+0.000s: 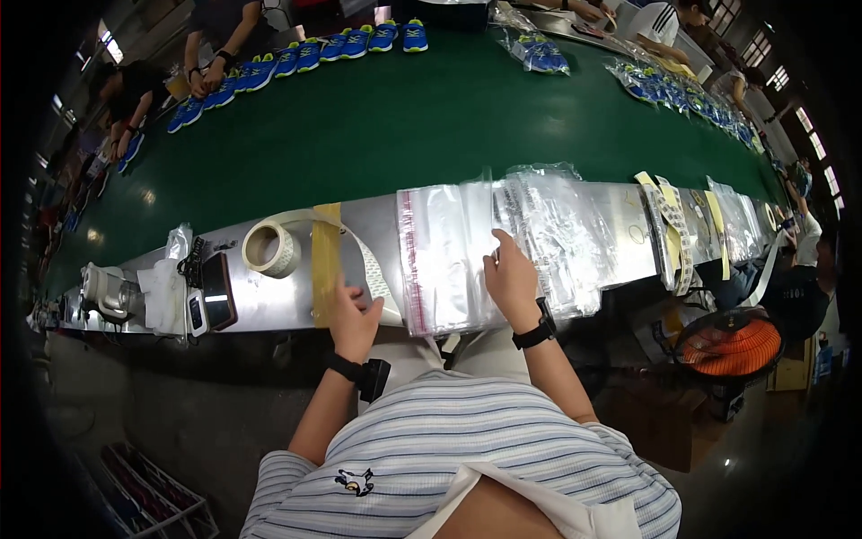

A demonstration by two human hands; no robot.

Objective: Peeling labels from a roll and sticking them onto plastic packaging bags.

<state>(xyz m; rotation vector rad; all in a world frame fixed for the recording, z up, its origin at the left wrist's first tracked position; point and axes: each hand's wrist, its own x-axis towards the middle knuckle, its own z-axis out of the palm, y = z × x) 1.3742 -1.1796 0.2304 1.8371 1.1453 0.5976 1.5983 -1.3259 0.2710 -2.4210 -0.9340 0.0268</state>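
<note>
clear plastic bags (440,260) reach the counter's (278,307) near edge. the right hand (514,280) bends over them, pinching or not i cannot tell. the left hand (354,322), blurred by a yellow strip (325,256) at that edge, is equally unclear.

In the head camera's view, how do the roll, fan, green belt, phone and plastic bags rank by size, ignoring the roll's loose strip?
1. Green belt
2. Plastic bags
3. Fan
Unranked: roll and phone; they look too alike.
</note>
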